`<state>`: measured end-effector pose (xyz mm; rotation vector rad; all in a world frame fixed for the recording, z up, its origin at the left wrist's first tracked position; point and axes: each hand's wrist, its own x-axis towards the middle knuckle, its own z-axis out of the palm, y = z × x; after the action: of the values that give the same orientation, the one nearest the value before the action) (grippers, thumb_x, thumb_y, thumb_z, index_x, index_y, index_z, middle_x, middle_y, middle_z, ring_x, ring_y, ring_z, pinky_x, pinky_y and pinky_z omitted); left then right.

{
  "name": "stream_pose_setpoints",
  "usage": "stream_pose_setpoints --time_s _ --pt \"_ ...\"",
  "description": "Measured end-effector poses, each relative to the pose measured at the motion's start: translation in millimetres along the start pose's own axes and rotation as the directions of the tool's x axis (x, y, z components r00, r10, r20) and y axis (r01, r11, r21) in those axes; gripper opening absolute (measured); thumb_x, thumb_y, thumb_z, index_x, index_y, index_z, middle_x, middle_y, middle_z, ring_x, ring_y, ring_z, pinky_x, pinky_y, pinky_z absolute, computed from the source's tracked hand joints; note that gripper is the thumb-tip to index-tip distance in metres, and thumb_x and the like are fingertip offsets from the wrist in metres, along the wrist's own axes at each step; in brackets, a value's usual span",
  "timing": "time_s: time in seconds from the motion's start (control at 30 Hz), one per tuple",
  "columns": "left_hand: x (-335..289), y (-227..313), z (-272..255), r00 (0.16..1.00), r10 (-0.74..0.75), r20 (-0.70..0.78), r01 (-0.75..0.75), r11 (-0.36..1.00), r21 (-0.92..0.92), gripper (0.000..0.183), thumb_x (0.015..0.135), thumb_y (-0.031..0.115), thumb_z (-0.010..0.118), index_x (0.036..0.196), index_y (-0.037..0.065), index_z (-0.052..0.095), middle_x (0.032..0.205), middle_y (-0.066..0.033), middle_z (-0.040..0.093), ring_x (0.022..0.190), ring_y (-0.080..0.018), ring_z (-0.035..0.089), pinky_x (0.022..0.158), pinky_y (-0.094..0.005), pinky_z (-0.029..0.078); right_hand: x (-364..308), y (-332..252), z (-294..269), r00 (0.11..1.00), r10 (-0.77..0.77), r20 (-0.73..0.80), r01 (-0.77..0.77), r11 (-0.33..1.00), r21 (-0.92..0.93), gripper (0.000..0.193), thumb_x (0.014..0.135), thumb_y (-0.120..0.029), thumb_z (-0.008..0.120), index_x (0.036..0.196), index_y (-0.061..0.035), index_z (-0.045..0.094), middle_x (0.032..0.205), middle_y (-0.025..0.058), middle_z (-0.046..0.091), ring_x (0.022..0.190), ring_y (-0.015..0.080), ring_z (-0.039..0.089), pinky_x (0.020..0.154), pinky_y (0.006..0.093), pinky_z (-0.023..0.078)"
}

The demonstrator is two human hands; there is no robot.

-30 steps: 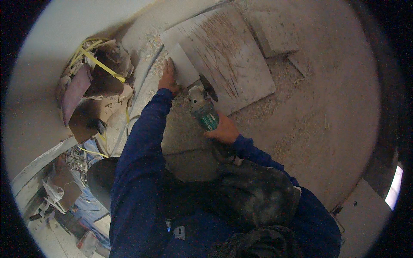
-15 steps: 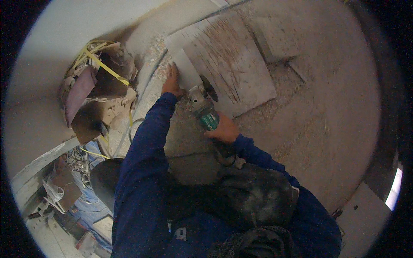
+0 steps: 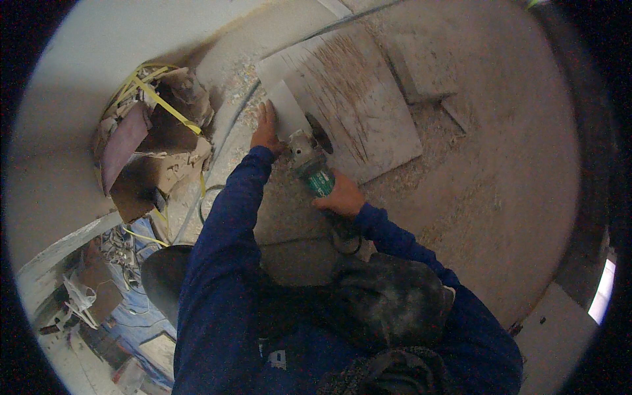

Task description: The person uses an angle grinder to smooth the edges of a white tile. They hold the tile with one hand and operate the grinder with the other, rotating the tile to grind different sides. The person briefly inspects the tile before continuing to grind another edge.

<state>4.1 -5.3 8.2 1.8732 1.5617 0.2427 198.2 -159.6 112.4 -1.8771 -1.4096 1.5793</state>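
My right hand is wrapped round the green body of an angle grinder. The grinder's dark round disc stands on edge at the near left part of a scored, dusty board. A narrow pale tile strip lies over the board's left side, just left of the disc. Against the strip's left edge rests my left hand, its fingers stretched forward and the thumb hidden. Whether the disc is spinning or touching the strip, I cannot tell.
A torn cardboard box with yellow strapping stands at the left by the wall. Tangled cables lie below it on a blue sheet. Flat slabs lie beyond the board's right side, with rubble and dust on the floor.
The view has shifted slightly. My left hand's fingers remain along the strip, and the grinder stays in almost the same place in my right hand.
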Motion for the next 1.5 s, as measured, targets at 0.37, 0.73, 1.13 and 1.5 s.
stream_pose_setpoints --time_s 0.37,0.73,1.13,1.5 --pt "-4 13 -12 0.997 -0.034 0.074 0.026 0.994 0.104 0.13 0.052 0.009 0.084 0.147 0.013 -0.005 0.152 -0.0221 0.002 0.138 -0.0361 0.019 0.101 -0.0402 0.042 7 -4 -1 0.998 -0.054 -0.022 0.053 0.998 -0.038 0.079 0.056 -0.036 0.079 0.118 0.0029 0.049 0.109 0.022 0.059 0.102 0.0348 0.058 0.091 0.0397 0.044" --pt "-5 9 -7 0.999 -0.001 0.04 -0.002 0.997 0.073 0.13 0.051 0.009 0.084 0.147 0.01 -0.004 0.151 -0.0237 0.004 0.137 -0.0388 0.021 0.104 -0.0404 0.039 12 5 3 0.999 -0.027 -0.023 0.027 1.0 0.001 0.077 0.056 -0.035 0.08 0.118 0.0 0.051 0.107 0.0183 0.061 0.1 0.0327 0.059 0.089 0.0393 0.045" --pt "34 -1 -34 0.994 0.109 -0.005 -0.107 0.985 0.135 0.131 0.041 0.032 0.091 0.145 0.006 0.016 0.148 -0.0221 0.021 0.138 -0.0374 0.018 0.114 -0.0445 0.016 -49 74 -30 0.959 0.118 -0.259 -0.082 0.986 0.147 0.062 0.057 -0.026 0.082 0.107 -0.0034 0.055 0.086 0.005 0.061 0.078 0.0184 0.059 0.07 0.0339 0.049" --pt "32 -10 -6 0.85 -0.218 -0.48 0.19 0.976 -0.106 0.107 0.049 0.034 0.088 0.135 0.0 0.034 0.137 -0.0228 0.04 0.127 -0.0354 0.04 0.107 -0.038 0.032 -83 94 -39 0.929 0.076 -0.362 -0.006 0.982 0.189 0.06 0.057 -0.02 0.081 0.109 -0.0025 0.056 0.093 0.007 0.063 0.08 0.0192 0.06 0.073 0.0347 0.05"
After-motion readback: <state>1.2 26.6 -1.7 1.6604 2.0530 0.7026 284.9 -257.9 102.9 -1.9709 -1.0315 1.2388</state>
